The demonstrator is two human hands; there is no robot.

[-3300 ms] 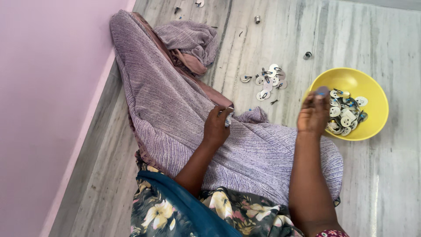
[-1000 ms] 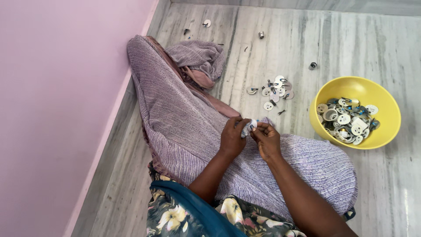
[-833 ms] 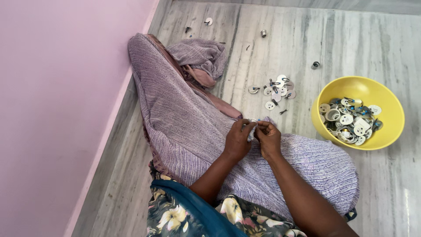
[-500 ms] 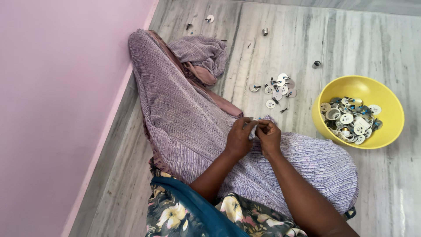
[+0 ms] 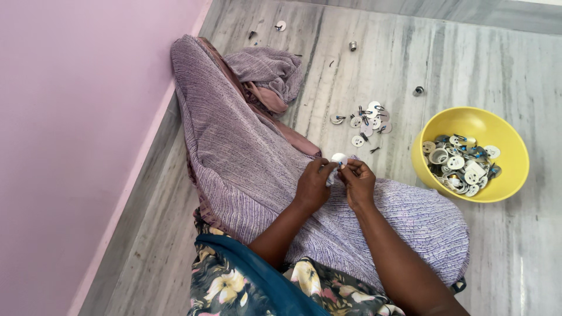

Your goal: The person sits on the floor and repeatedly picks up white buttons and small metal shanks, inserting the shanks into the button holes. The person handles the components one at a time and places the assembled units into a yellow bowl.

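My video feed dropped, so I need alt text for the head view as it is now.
Both hands, the left hand and the right hand, meet over a lap draped in purple cloth, pinching a small white disc between them. A yellow bowl of similar discs sits on the grey floor to the right, with a loose pile beyond.

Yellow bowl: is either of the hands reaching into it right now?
No. Both the left hand and the right hand meet over the lap around a small white disc, apart from the yellow bowl.
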